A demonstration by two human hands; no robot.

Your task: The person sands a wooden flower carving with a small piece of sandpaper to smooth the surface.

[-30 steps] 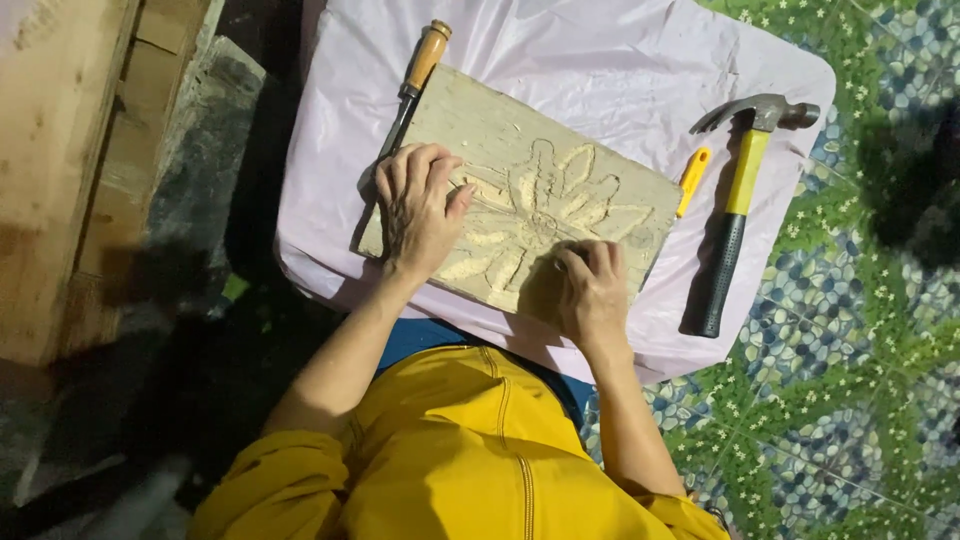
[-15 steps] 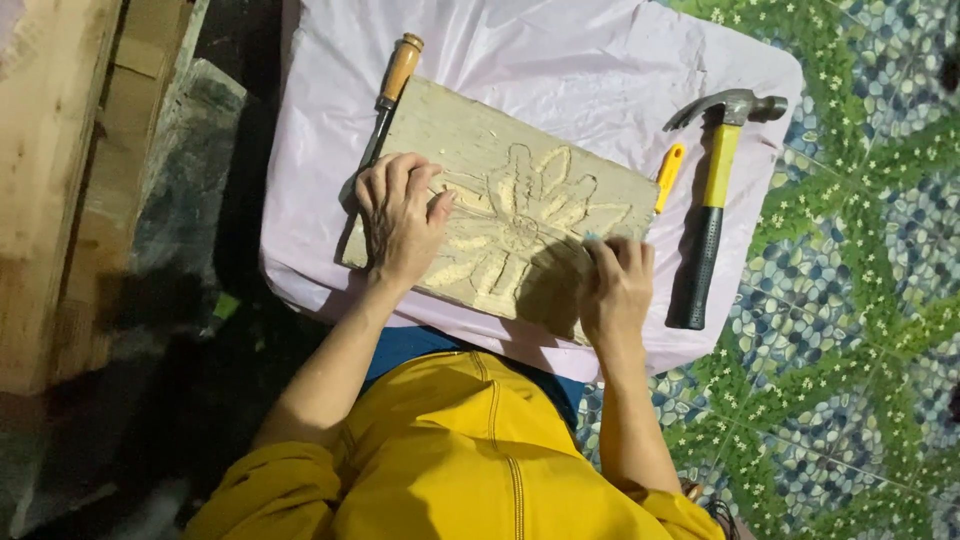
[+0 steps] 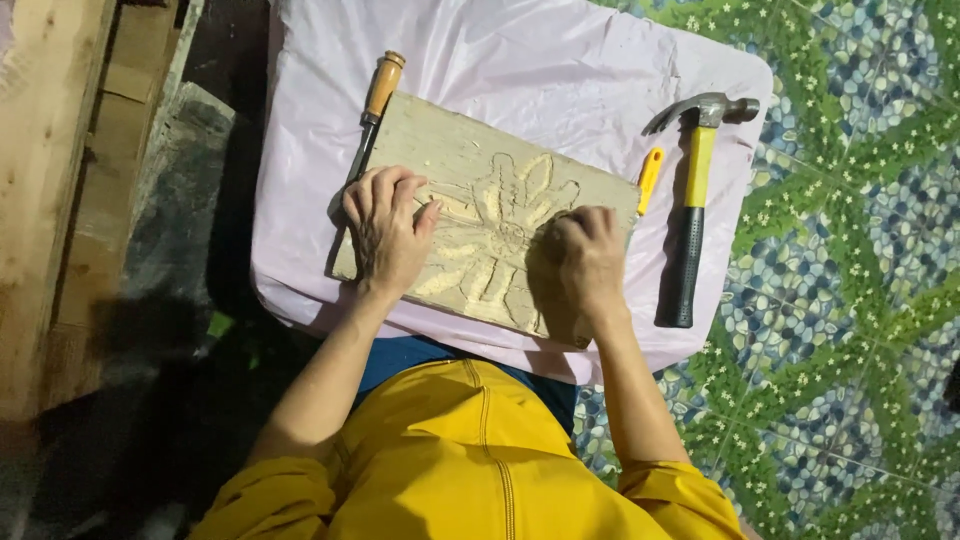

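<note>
A pebble-and-leaf patterned floor (image 3: 850, 250) lies right of the pink-covered counter (image 3: 560, 60). Left of the counter stand wooden planks (image 3: 50, 180), with dark shadow below.

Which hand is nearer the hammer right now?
Right. The right hand rests on the board's right part, apart from the hammer; the left hand lies at the board's far left end.

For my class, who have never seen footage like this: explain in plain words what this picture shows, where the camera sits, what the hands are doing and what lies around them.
The single picture comes from a camera worn on the person's head, looking down at their own two bare hands. The left hand rests flat on a carved wooden board showing a flower pattern. The right hand is closed in a fist on the board; whatever it grips is hidden. The board lies on a pale pink sheet. Beside it lie a wooden-handled chisel, a small yellow-handled tool and a claw hammer.
</note>
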